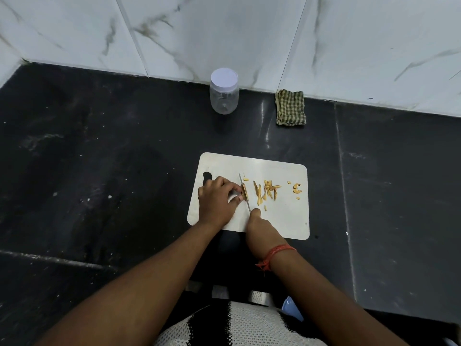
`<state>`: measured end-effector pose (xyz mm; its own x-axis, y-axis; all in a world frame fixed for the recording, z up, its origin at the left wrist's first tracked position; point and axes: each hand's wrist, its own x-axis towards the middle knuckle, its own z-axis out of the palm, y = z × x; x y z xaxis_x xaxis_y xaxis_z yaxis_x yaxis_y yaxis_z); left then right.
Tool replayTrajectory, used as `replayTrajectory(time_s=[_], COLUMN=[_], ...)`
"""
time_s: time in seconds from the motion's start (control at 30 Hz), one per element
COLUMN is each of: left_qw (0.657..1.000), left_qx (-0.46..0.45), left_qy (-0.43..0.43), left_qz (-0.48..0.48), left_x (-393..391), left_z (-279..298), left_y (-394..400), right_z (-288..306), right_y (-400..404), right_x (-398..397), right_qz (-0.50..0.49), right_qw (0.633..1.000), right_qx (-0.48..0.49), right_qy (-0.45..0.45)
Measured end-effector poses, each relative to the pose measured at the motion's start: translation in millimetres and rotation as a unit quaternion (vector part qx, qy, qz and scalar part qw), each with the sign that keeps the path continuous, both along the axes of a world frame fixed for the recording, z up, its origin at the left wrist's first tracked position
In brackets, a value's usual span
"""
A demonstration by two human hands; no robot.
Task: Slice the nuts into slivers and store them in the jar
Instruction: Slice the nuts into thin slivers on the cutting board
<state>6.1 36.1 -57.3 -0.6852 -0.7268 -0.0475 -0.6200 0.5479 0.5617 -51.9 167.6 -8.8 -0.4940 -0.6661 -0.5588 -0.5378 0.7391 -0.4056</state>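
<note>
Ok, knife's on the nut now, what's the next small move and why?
Probably press the knife down through the nut that the left hand pins on the board. The right hand already grips the handle, the blade sits right beside the fingertips, and the jar is closed, so storing can wait.

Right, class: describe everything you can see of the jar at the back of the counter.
The jar is small, round and clear, plastic by the look of it, with a white lid closed on top. It stands upright on the dark counter close to the marble-look wall, left of a folded checked cloth and beyond the cutting board. It looks empty. Neither hand touches it.
</note>
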Motion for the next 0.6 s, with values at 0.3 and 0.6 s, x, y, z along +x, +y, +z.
replayTrajectory(time_s=[0.3,0.6], left_qw=[1.0,1.0], left_qx=[-0.001,-0.014], left_qy=[0.01,0.001], left_qz=[0.013,0.017], left_x=[-0.2,-0.9], left_z=[-0.7,-2.2], left_y=[2.5,4.4], right_z=[3.0,2.1], right_y=[-4.9,2.9], right_x=[-1.3,3.1], right_qz=[-0.025,-0.026], right_qw=[1.0,1.0], right_qx=[0.012,-0.005], right_qy=[0.001,0.002])
